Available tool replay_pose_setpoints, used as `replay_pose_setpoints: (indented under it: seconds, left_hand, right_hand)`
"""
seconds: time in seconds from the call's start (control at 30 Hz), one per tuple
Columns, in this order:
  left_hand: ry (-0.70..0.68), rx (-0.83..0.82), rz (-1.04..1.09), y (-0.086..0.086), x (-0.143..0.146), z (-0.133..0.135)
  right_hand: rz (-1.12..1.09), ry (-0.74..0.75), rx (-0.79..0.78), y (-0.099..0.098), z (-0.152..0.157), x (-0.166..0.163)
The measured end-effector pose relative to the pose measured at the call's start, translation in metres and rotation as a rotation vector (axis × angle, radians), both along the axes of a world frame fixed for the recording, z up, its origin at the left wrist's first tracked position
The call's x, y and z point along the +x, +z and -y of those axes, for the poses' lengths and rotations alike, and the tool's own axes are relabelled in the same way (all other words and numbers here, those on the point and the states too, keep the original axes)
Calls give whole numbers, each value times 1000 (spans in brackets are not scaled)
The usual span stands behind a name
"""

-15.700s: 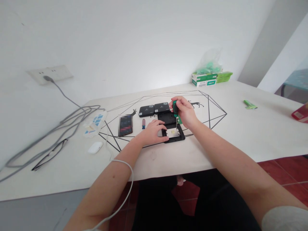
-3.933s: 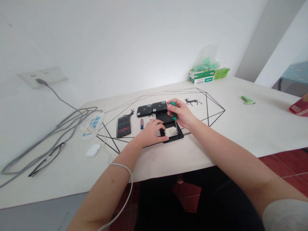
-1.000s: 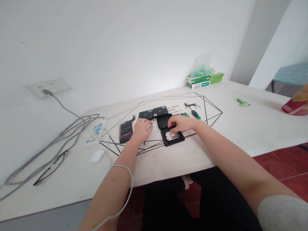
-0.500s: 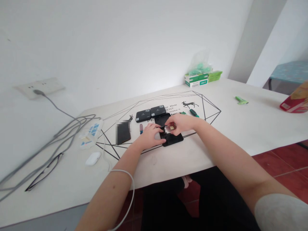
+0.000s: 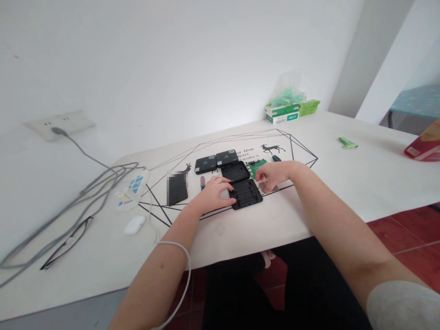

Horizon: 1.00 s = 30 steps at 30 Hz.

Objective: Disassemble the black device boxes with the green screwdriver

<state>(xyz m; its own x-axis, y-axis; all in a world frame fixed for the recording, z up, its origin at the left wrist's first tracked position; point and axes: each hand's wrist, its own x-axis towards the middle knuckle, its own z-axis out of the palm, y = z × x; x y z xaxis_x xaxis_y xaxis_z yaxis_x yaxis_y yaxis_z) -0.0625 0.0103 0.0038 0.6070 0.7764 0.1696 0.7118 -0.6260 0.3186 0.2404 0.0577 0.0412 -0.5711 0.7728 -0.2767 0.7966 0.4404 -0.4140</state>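
The lower black plastic case half [image 5: 246, 196] lies with its ribbed inside facing up. My left hand [image 5: 216, 195] grips its left edge between thumb and fingers. To the right of it, my right hand [image 5: 270, 178] is closed, fingertips pinched on a thin silvery plate [image 5: 274, 188] low over the table; the fingers partly hide it. A green circuit board [image 5: 256, 167] lies just behind the right hand. Another black case half [image 5: 235, 172] rests open side up beyond the first one.
Two closed black boxes [image 5: 205, 164] stand behind the parts. A screwdriver [image 5: 202, 182] lies left of the case, a green-handled tool [image 5: 276, 158] to the right. A dark phone-like slab [image 5: 177, 189], white earbud case [image 5: 135, 225], power strip [image 5: 132, 190] and glasses [image 5: 67, 243] are at left.
My right hand has moved right, off the lower case half, carrying the silvery plate. The case's ribbed inside and the circuit board now show. My left hand stays at the edge.
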Motion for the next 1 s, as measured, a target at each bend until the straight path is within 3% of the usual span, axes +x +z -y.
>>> replay_pose_setpoints:
  seconds: [0.17,0.53,0.63,0.8,1.0]
  left_hand:
    - [-19,-13,19,4,0,3]
    - [-26,6,90,3,-3,4]
    - [124,126,99,-1,-9,-2]
    - [655,320,-80,-8,-30,-20]
    - [795,220,-71,-12,-53,-32]
  right_hand:
    - [27,-141,233,-6,-11,2]
    - [27,-95,231,-19,-17,-3]
    - [6,-73,279,-20,-19,-2]
    - [-63,-134,362,-18,-19,-3]
    - [-160,-165,369,-20,-20,-4]
